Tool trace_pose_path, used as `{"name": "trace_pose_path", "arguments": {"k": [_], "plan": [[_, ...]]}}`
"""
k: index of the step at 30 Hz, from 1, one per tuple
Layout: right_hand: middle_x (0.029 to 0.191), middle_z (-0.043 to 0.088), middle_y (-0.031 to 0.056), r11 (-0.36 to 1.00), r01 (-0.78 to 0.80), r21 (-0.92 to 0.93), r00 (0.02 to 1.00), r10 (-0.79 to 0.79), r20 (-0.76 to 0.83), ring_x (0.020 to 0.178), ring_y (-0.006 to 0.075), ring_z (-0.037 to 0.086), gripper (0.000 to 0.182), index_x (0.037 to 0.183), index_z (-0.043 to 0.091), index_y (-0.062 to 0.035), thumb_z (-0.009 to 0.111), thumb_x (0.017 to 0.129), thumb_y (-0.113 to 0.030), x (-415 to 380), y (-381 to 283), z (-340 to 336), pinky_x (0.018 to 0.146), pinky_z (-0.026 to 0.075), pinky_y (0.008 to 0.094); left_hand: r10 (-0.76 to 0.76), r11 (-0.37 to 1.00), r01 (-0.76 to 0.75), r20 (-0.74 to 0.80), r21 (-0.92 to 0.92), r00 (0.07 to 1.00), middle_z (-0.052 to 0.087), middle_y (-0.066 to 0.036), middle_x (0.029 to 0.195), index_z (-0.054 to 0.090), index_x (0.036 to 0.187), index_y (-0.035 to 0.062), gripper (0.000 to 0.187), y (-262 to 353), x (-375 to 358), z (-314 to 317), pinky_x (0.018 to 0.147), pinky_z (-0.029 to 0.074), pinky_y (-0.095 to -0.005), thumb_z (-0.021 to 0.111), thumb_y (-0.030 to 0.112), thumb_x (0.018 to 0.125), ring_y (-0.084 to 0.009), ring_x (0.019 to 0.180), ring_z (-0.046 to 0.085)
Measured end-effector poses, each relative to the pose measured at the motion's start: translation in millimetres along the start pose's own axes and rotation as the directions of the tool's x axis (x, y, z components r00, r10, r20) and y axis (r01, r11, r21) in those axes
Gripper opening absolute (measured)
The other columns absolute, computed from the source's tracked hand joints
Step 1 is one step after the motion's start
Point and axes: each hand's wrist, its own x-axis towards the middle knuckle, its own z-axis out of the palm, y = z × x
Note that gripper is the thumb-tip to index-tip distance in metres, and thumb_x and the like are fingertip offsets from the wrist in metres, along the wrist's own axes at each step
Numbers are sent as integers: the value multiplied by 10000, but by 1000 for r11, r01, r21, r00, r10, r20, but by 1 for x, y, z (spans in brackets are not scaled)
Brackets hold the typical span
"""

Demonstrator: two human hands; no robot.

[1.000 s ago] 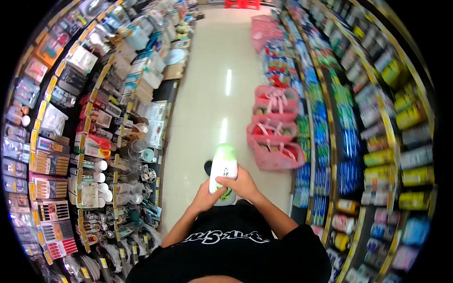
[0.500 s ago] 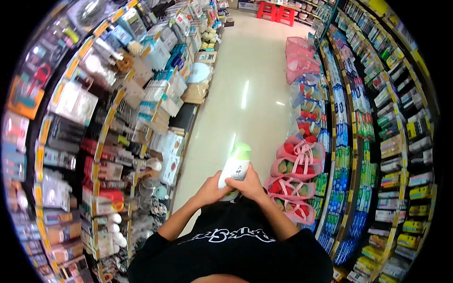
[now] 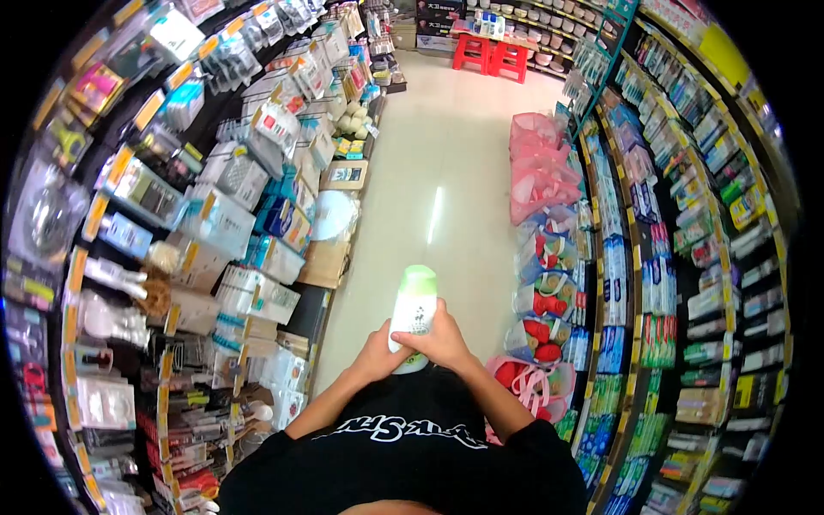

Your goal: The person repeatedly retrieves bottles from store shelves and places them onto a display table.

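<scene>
Red stools (image 3: 471, 43) beyond the bottle (image 3: 415, 307) have drawn nearer; both hands (image 3: 445, 341) wrap it closely, though a slackened grip could let it fall.

Shelves (image 3: 72, 335) of packaged goods (image 3: 658, 339), pale floor (image 3: 412, 163) beneath red stools (image 3: 508, 53)

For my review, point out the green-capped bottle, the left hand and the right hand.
Green-capped bottle (image 3: 415, 309): head view, on its white body.
Left hand (image 3: 378, 354): head view, on its back.
Right hand (image 3: 445, 341): head view, on its back.
</scene>
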Motion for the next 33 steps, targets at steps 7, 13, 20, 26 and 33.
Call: {"name": "trace_pose_path", "arguments": {"k": [7,13,20,26,33], "plan": [[1077,620,293,978,83,-189,985,-51,164,984,400,649,871,1300,360,106,791,729,-392,188,-25,-61,868,508,431,-23,978,24,9,-208,1000,661,-160,1131,529,1250,-11,508,-17,184,-51,898,492,-370,696,274,865,-239,1048,628],[1057,639,271,998,-23,-57,1000,22,-19,993,367,657,779,1249,410,96,784,736,-354,364,-11,-129,864,521,413,-19,998,26,102,-64,995,644,-167,1140,515,1264,-23,542,2,393,-96,889,492,-378,700,288,860,-237,1041,621],[1061,637,148,943,71,326,952,33,-304,959,214,636,724,1196,469,54,884,691,-259,535,-19,-240,833,530,361,142,948,-219,308,229,941,659,-264,1030,488,1278,34,590,93,630,-118,793,522,-473,682,401,859,-436,928,647],[1065,639,146,968,40,248,895,75,-439,945,217,637,710,1197,482,49,871,702,-279,667,-10,-329,821,524,348,71,924,-222,431,311,900,661,-281,921,503,1163,-31,610,108,804,-110,749,513,-502,638,490,876,-464,848,640],[1025,660,189,996,38,75,970,-18,-242,922,251,657,698,1177,509,51,834,726,-372,856,10,-463,813,526,373,54,987,-98,308,128,950,662,-263,1041,482,1275,-46,669,110,998,-88,843,516,-448,667,460,877,-411,964,663]]}}
